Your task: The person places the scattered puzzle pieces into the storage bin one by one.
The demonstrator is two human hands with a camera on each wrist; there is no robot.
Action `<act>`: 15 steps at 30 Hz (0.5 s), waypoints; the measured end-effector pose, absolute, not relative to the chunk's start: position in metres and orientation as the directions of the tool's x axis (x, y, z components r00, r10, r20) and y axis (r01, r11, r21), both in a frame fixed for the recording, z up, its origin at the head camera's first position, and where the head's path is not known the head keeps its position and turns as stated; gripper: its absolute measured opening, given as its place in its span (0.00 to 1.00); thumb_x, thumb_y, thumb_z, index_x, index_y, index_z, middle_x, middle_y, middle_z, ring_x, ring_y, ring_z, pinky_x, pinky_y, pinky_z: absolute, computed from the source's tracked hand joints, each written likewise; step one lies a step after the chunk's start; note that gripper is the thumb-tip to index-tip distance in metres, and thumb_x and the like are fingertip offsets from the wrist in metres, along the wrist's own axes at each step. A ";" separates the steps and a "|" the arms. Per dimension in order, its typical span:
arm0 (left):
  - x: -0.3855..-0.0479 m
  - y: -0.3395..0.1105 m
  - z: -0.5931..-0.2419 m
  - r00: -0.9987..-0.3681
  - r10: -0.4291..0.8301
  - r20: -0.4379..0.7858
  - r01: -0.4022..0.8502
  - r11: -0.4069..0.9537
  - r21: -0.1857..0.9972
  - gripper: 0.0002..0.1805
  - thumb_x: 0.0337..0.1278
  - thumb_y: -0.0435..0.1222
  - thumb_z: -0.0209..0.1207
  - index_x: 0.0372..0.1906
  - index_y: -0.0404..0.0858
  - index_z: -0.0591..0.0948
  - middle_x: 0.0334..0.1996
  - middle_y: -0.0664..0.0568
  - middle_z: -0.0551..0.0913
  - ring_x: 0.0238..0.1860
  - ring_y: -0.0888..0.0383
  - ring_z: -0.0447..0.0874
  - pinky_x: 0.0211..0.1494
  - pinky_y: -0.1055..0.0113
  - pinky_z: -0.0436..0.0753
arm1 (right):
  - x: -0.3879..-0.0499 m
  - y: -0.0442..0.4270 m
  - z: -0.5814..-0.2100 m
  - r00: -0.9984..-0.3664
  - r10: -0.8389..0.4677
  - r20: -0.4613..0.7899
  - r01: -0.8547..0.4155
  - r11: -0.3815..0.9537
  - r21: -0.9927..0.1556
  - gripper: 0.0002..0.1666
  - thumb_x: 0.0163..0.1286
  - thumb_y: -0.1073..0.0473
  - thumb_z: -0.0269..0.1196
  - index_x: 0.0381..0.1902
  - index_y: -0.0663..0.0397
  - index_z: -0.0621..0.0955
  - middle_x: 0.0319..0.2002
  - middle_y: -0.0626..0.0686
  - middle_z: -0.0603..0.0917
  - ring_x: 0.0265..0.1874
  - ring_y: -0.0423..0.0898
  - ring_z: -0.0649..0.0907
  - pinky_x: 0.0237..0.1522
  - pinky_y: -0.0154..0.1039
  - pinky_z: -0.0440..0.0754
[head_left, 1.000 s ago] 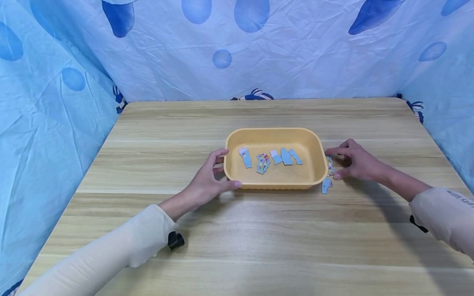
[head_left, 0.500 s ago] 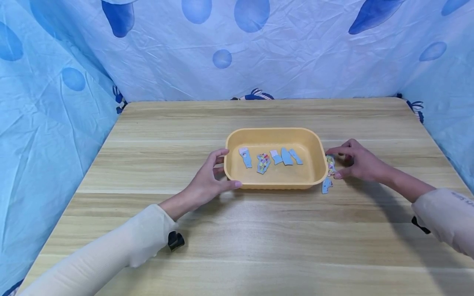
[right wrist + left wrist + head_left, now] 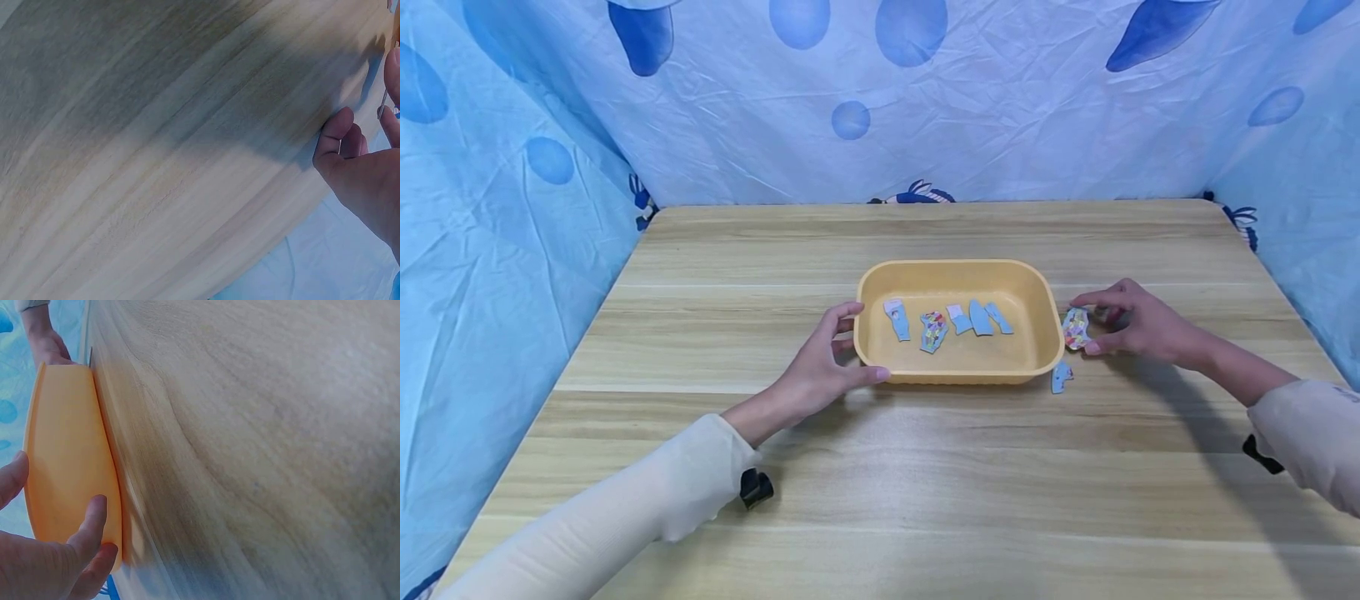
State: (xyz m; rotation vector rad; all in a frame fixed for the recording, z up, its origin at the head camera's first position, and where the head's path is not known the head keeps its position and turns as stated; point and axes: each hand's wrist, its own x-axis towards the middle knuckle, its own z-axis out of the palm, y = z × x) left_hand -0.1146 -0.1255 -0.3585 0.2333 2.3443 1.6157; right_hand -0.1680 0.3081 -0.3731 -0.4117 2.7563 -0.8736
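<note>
A yellow plastic tray (image 3: 955, 377) stands mid-table in the head view. My left hand (image 3: 820, 358) holds its left end, thumb on the front corner and fingers along the side; the left wrist view shows the fingertips against the tray wall (image 3: 69, 437). Past the tray's right end, my right hand (image 3: 1138, 327) pinches a multicoloured puzzle piece (image 3: 1076, 328) between thumb and forefinger; its other fingers are curled under. In the right wrist view the piece shows only as a thin edge by the right hand (image 3: 369, 181). A small blue puzzle piece (image 3: 1062, 377) lies at the tray's right front corner.
Several pieces lie in the tray, among them a blue piece with a pink end (image 3: 897, 320) and a multicoloured piece (image 3: 933, 332). The wooden table (image 3: 880, 483) meets a blue patterned cloth (image 3: 1000, 125) behind and at the sides.
My right hand has drawn slightly right, away from the tray, bringing the multicoloured puzzle piece with it and into fuller view. The left hand and the tray have stayed put.
</note>
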 end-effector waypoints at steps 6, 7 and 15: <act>-0.114 -0.126 -0.359 -0.947 0.291 -0.138 -0.022 0.369 0.929 0.52 0.42 0.39 0.75 0.71 0.47 0.55 0.65 0.45 0.65 0.63 0.45 0.68 0.70 0.48 0.61 | -0.167 0.309 -0.369 -0.940 -0.309 -0.141 -0.169 0.785 -0.596 0.41 0.51 0.54 0.76 0.62 0.57 0.75 0.49 0.60 0.65 0.45 0.53 0.68 0.40 0.43 0.72; -0.114 -0.126 -0.359 -0.947 0.289 -0.141 -0.024 0.371 0.928 0.52 0.42 0.39 0.75 0.71 0.47 0.55 0.65 0.46 0.65 0.63 0.46 0.68 0.70 0.48 0.61 | -0.167 0.309 -0.368 -0.940 -0.312 -0.139 -0.171 0.783 -0.598 0.41 0.51 0.54 0.76 0.63 0.57 0.75 0.49 0.60 0.65 0.45 0.53 0.69 0.40 0.43 0.72; -0.114 -0.126 -0.358 -0.948 0.286 -0.143 -0.026 0.378 0.925 0.52 0.42 0.39 0.75 0.72 0.47 0.55 0.65 0.46 0.65 0.63 0.46 0.68 0.69 0.48 0.61 | -0.170 0.313 -0.360 -0.946 -0.272 -0.174 -0.118 0.793 -0.598 0.42 0.54 0.51 0.74 0.65 0.54 0.72 0.52 0.62 0.62 0.47 0.56 0.67 0.36 0.44 0.72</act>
